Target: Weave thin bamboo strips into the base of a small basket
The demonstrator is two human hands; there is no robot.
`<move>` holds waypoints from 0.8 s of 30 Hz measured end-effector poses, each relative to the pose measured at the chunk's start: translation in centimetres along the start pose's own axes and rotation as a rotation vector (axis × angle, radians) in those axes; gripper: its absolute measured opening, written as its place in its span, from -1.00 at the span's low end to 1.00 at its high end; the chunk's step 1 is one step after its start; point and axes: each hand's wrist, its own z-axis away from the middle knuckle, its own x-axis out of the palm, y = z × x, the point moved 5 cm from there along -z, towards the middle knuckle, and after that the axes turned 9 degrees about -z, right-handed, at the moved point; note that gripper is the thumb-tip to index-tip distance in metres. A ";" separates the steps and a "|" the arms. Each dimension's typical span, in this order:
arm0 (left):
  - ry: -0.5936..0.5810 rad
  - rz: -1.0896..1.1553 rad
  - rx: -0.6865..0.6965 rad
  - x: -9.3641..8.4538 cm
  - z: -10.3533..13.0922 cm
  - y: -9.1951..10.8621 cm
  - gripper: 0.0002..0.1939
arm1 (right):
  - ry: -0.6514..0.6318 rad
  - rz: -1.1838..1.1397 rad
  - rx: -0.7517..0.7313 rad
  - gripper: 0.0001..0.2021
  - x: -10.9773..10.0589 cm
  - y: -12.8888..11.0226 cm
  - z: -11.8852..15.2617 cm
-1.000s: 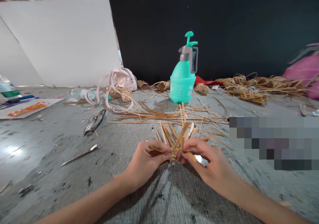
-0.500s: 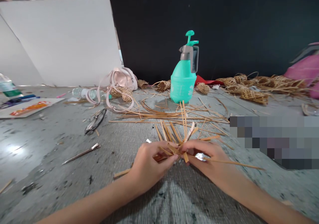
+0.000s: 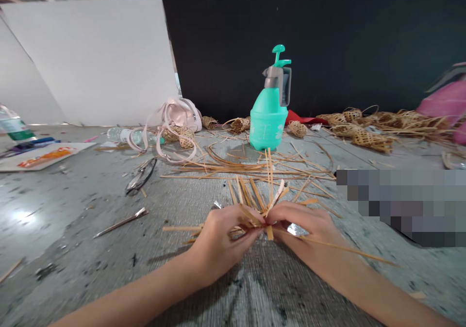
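Observation:
Thin tan bamboo strips (image 3: 257, 193) fan out from a crossing point between my hands, just above the grey table (image 3: 174, 293). On the left side of that crossing, my left hand (image 3: 222, 244) pinches the strips between thumb and fingers. My right hand (image 3: 309, 232) is closed on them from the right, its fingertips almost meeting those of the left. One long strip runs out under the right hand across the wrist. The exact weave at the fingertips is hidden by the fingers.
Behind lie loose strips (image 3: 225, 170) and a green spray bottle (image 3: 268, 118). Woven pieces (image 3: 371, 140) rest at the back right. To the left are a pink bag (image 3: 182, 115), glasses (image 3: 141, 176), a metal tool (image 3: 121, 222) and a plastic bottle (image 3: 125, 136).
The fingertips of both hands have drawn closer together at the crossing. Strip ends left of my left hand have shifted and more of them show. The long right strip now slants lower.

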 end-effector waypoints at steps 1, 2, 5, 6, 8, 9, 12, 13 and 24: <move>0.001 0.030 -0.058 0.0 0.0 -0.3 -0.93 | -0.014 0.008 0.004 -0.87 0.0 0.0 0.0; -0.001 0.058 -0.111 0.0 0.1 -0.5 -0.94 | -0.020 0.013 -0.002 -0.88 0.1 0.0 0.0; -0.025 0.144 -0.224 0.2 0.2 -0.8 -0.95 | 0.001 0.004 -0.033 -0.88 -0.1 -0.2 -0.2; -0.026 0.174 -0.247 0.2 0.2 -0.8 -0.96 | 0.011 -0.006 -0.041 -0.88 -0.1 -0.2 -0.3; -0.022 0.229 -0.280 0.2 0.1 -0.8 -0.96 | 0.009 -0.031 -0.044 -0.88 -0.1 -0.1 -0.3; -0.016 0.250 -0.289 0.2 0.0 -0.8 -0.96 | 0.006 -0.042 -0.046 -0.88 -0.1 0.0 -0.3; 0.029 0.303 -0.325 0.1 -0.2 -1.2 -0.97 | 0.005 -0.065 -0.066 -0.86 -0.3 0.1 -0.3; 0.048 0.327 -0.345 0.1 -0.3 -1.4 -0.98 | 0.001 -0.069 -0.075 -0.86 -0.3 0.1 -0.3; 0.039 0.396 -0.366 0.7 0.1 -1.6 -0.93 | 0.082 0.004 -0.061 -0.89 -0.3 0.3 -0.3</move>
